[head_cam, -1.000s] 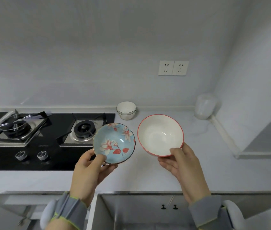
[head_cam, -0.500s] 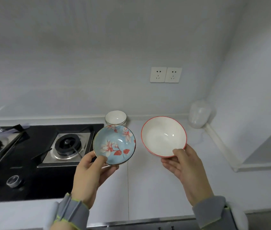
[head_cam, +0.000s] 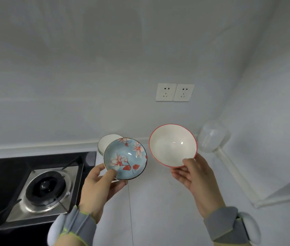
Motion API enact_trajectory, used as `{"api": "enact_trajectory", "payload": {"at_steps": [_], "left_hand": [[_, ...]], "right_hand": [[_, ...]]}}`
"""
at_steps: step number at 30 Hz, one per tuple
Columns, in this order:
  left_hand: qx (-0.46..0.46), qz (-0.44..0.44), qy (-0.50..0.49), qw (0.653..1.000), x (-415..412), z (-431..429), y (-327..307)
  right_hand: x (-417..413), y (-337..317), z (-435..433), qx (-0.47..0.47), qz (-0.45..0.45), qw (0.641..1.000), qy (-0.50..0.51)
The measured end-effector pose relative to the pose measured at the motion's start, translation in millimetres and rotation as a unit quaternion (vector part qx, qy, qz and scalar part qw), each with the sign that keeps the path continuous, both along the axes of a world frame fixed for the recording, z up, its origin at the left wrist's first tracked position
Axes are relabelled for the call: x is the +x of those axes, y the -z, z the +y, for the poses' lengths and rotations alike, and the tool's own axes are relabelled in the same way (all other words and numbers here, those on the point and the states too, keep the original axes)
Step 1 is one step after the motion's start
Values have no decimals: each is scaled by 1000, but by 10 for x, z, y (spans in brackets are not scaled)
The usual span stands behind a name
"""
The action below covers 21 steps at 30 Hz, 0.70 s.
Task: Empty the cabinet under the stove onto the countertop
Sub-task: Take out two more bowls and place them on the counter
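My left hand (head_cam: 101,189) holds a blue dish (head_cam: 125,158) by its lower rim. The thumb lies inside the lip and the other fingers (head_cam: 121,183) curl beneath it. The dish is shallow, round and glazed, with pale and red flowers on a sky-blue ground, a thin dark edge and a glint in its well. It is tipped so that its mouth faces me and slightly up. Being round, it has no long axis.

My right hand (head_cam: 197,176) grips a white bowl (head_cam: 172,145) the same way, thumb over the near rim and fingers cupped under the base. This bowl is deeper, glossy white inside, with a red line round the rim and a red outer wall. It is tilted with its mouth toward me.

Both pieces are in the air above the desk (head_cam: 158,210), a pale smooth slab with a thin seam, and are near each other but apart.

Behind the dish and partly hidden by it, a small white bowl (head_cam: 107,142) stands upright on the desk by the wall. It sits just beside the right edge of the black glass stove (head_cam: 7,171), whose steel burner (head_cam: 45,188) lies at left. A clear plastic container (head_cam: 211,135) sits in the far corner, below a double wall socket (head_cam: 174,92). Grey bands wrap both wrists.
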<state>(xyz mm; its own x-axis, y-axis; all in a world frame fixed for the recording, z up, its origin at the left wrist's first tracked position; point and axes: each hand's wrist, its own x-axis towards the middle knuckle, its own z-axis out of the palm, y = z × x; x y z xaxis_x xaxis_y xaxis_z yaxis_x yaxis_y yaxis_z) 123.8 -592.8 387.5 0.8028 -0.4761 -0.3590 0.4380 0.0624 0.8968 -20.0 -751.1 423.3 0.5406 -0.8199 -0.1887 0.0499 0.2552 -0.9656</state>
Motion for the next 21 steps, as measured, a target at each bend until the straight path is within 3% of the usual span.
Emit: {"api": "enact_trajectory", "payload": {"at_steps": [21], "left_hand": [[93,68,0,993,623,-934,664]], "right_hand": [[543,481,-974,43,39,998,18]]}}
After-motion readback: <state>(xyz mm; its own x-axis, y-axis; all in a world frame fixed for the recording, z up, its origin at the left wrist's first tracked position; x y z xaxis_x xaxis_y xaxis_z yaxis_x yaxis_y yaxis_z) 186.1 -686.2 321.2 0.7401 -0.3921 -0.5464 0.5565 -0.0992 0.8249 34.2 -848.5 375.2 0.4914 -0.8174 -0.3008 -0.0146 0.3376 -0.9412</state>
